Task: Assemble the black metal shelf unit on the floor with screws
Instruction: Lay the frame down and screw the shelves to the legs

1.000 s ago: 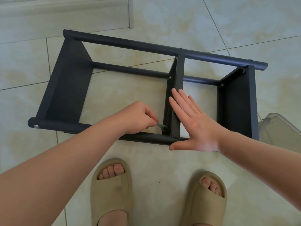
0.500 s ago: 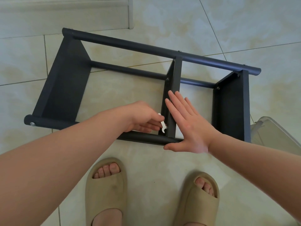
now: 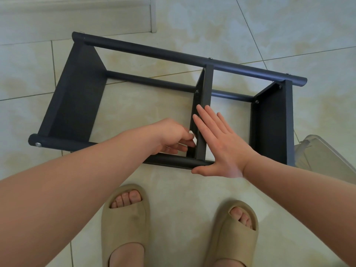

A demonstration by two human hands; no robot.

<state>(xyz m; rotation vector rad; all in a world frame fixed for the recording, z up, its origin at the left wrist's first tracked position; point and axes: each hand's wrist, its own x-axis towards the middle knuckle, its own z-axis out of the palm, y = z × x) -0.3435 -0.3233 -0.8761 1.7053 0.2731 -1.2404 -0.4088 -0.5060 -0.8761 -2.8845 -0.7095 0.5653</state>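
The black metal shelf unit (image 3: 77,97) lies on its side on the tiled floor, three shelf panels joined by round tubes. My left hand (image 3: 171,136) pinches a small white wrench (image 3: 193,137) at the near lower corner of the middle panel (image 3: 207,97), where it meets the front tube (image 3: 169,161). The screw there is hidden by my fingers. My right hand (image 3: 221,143) lies flat with straight fingers against the right face of the middle panel, thumb on the front tube. Screw heads (image 3: 197,91) show at the far joints.
My two feet in beige slippers (image 3: 125,228) stand just in front of the shelf. A clear plastic container (image 3: 327,157) sits at the right edge, next to the right shelf panel. A pale skirting board (image 3: 77,18) runs along the far left.
My left hand has turned at the middle panel's corner, so the white wrench now shows between its fingers. The view has shifted slightly; my right hand stays flat on the panel.
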